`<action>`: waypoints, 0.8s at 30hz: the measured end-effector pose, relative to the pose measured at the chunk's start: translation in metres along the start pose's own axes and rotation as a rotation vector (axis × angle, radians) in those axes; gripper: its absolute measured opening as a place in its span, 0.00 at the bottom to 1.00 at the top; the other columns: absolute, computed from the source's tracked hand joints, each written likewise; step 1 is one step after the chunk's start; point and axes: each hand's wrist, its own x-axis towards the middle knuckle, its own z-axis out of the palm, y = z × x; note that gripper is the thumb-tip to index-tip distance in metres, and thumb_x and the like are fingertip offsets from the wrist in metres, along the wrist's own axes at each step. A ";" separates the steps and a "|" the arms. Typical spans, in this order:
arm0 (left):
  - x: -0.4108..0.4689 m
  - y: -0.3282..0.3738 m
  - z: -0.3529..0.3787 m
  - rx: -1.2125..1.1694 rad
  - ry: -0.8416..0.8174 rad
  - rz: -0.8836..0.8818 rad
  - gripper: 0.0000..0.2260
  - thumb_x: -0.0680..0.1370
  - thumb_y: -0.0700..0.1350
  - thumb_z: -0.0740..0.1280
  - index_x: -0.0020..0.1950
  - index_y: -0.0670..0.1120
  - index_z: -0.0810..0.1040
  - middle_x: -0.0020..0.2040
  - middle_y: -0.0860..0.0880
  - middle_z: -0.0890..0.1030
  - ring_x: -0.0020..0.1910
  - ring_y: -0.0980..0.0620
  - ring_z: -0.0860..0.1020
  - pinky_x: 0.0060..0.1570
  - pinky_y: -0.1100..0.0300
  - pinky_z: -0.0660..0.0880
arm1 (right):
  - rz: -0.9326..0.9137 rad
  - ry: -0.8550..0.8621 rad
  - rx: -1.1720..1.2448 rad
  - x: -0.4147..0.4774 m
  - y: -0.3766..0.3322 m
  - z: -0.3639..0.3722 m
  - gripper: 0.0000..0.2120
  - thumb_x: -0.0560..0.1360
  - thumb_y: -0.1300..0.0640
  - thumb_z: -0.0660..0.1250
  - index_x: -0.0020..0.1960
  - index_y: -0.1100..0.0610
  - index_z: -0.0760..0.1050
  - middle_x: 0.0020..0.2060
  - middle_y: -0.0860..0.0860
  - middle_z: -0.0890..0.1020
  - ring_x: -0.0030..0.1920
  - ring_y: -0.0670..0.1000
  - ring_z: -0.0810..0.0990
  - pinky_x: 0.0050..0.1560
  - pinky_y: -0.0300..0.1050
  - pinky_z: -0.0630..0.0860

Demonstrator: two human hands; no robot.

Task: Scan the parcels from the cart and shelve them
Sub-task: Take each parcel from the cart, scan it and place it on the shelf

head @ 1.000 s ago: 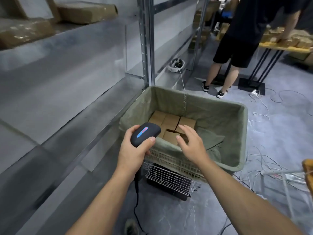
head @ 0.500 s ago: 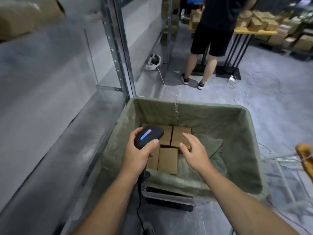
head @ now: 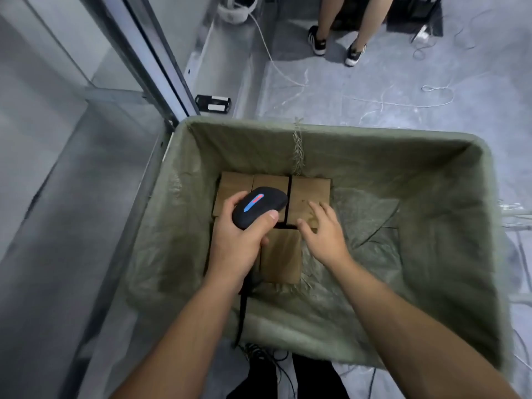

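Several brown cardboard parcels (head: 309,194) lie flat on the bottom of the cart (head: 431,145), which is lined with green woven cloth. My left hand (head: 239,246) grips a black handheld scanner (head: 259,207) with a blue and red light strip, held over the parcels. The scanner's cable hangs down toward me. My right hand (head: 325,234) reaches into the cart with fingers spread, over the right rear parcel and the front parcel (head: 280,260). Whether it touches them cannot be told.
Grey metal shelving (head: 72,168) with an upright post (head: 161,67) runs along the left, tight against the cart. Another person's legs (head: 342,24) stand on the floor ahead. White cables (head: 374,102) trail across the grey floor beyond the cart.
The view has tilted down over the cart. Both hands have lowered deeper into it, the right hand now spread over the parcels; the left still holds the scanner.
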 end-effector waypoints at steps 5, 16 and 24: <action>0.036 -0.022 0.020 0.030 0.056 -0.070 0.21 0.65 0.52 0.77 0.57 0.60 0.78 0.47 0.51 0.86 0.35 0.53 0.82 0.40 0.51 0.80 | 0.064 -0.030 -0.060 0.050 0.020 0.026 0.33 0.79 0.42 0.65 0.80 0.47 0.58 0.81 0.55 0.51 0.80 0.58 0.50 0.78 0.60 0.55; 0.054 -0.052 0.041 0.015 0.116 -0.167 0.21 0.73 0.43 0.78 0.62 0.57 0.77 0.55 0.49 0.83 0.43 0.52 0.83 0.36 0.62 0.79 | 0.227 -0.017 -0.172 0.072 0.049 0.043 0.46 0.74 0.33 0.67 0.81 0.41 0.43 0.81 0.56 0.42 0.80 0.60 0.37 0.75 0.71 0.46; 0.048 -0.055 0.061 0.021 0.100 -0.186 0.20 0.74 0.41 0.76 0.64 0.53 0.78 0.55 0.43 0.84 0.42 0.49 0.81 0.33 0.65 0.77 | 0.174 0.044 0.065 0.072 0.088 -0.002 0.44 0.76 0.41 0.69 0.79 0.33 0.42 0.81 0.56 0.45 0.79 0.63 0.55 0.74 0.67 0.61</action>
